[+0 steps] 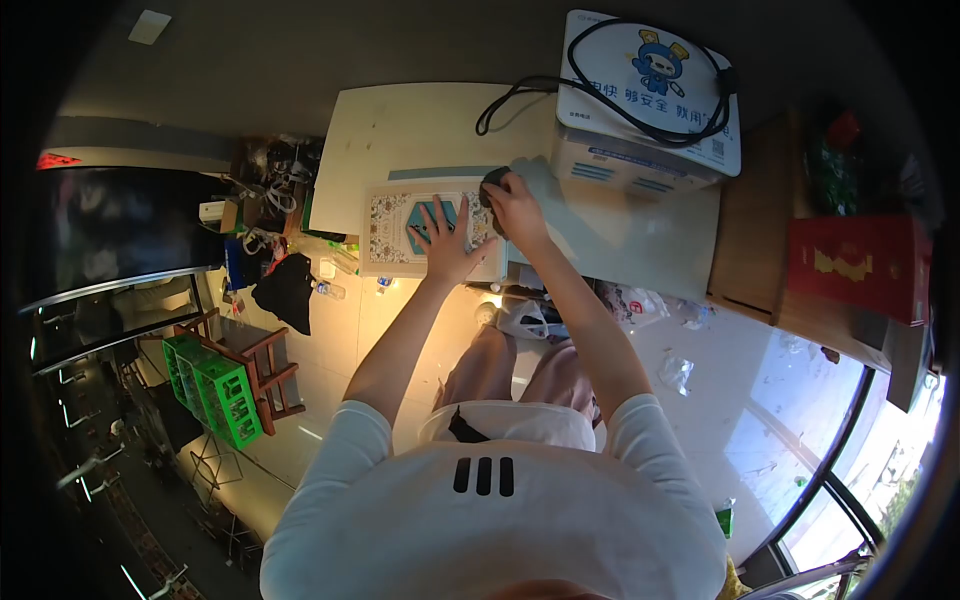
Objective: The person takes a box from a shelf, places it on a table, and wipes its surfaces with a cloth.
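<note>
A pale flat box (382,232) with a floral border and a teal hexagon in its middle lies on the table. My left hand (447,243) rests flat on it with fingers spread, partly covering the hexagon. At the box's right end, my right hand (517,208) is closed around a dark cloth-like piece (493,182), pressed against the box's surface or edge. Most of that piece is hidden by the fingers, so its exact kind is unclear.
The light tabletop (430,125) carries a white appliance box (650,150) with a black cable (580,80) on top. A wooden cabinet (755,220) with a red box (850,265) stands right. Left are a green crate (215,385), a wooden stool (270,375) and a black bag (287,292).
</note>
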Motion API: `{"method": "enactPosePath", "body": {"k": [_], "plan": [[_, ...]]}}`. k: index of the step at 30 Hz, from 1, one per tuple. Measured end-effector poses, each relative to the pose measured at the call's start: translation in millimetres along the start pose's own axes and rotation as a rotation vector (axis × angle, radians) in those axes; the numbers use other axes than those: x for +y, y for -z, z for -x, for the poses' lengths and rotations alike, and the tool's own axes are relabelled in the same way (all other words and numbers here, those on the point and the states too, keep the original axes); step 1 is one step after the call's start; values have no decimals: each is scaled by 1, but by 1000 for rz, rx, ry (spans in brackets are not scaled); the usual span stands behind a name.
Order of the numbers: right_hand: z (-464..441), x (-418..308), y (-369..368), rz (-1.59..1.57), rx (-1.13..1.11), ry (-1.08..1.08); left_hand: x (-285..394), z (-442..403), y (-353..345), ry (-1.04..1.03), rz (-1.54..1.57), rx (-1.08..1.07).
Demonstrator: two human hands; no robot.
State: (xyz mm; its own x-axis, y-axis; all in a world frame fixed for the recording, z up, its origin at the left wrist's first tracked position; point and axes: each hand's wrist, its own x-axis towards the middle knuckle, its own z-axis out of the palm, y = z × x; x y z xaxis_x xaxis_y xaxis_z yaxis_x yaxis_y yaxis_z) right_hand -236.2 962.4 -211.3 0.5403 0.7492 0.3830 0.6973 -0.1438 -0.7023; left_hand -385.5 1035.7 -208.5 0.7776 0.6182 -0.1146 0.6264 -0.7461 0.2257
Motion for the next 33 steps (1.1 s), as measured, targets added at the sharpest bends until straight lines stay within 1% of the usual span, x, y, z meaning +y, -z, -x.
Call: {"method": "enactPosePath", "body": {"k": [1,3,4,5,7,11,13,14,15,18,20,21,23,24,25,27,28,29,31,32,33], "plan": [[-3,7,-5,-2,1,0,2,1,-5,15,-95,29],[-10,19,-18,105,-44,-75,-1,-1,-6,1,-106,45],[-11,29,-25,22,41,-194,-1,-1,-6,1,-105,39],[-9,42,-27,19,35,-194,0,1,-5,5,-102,33],[3,69,-28,-71,81,-562,1,1,-6,2,-102,40],[29,75,-14,-102,94,-534,1,0,-3,-22,-84,59],[23,66,-19,-317,170,-536,1,1,-2,-16,-91,34],[17,59,-22,-349,153,-492,1,-1,-1,-10,-95,18],[13,56,-31,-386,147,-474,1,-3,1,-14,-100,16],[24,72,-59,-375,207,-540,0,-5,11,-6,-92,-52],[31,79,-64,-186,92,-478,1,-7,19,9,-91,-163],[33,76,-59,-187,93,-480,0,-8,19,8,-92,-166],[40,69,-44,-89,-198,-504,-3,-12,22,-4,-144,-230],[45,69,-37,-90,-315,-501,-5,-14,23,-10,-145,-227],[53,70,-29,-90,-312,-501,-8,-15,23,-21,-156,-247],[64,72,-16,-189,-535,-439,-12,-18,27,-32,-167,-265],[63,73,-15,-189,-533,-440,-14,-20,30,-42,-141,-304],[58,75,-15,-242,-396,-501,-16,-21,32,-50,-116,-344],[41,80,-17,-345,-117,-613,-20,-24,33,-55,-101,-356],[30,80,-21,-419,-28,-618,-21,-23,33,-59,-86,-370],[22,79,-30,-551,7,-665,-19,-23,35,-60,-92,-374]]}}
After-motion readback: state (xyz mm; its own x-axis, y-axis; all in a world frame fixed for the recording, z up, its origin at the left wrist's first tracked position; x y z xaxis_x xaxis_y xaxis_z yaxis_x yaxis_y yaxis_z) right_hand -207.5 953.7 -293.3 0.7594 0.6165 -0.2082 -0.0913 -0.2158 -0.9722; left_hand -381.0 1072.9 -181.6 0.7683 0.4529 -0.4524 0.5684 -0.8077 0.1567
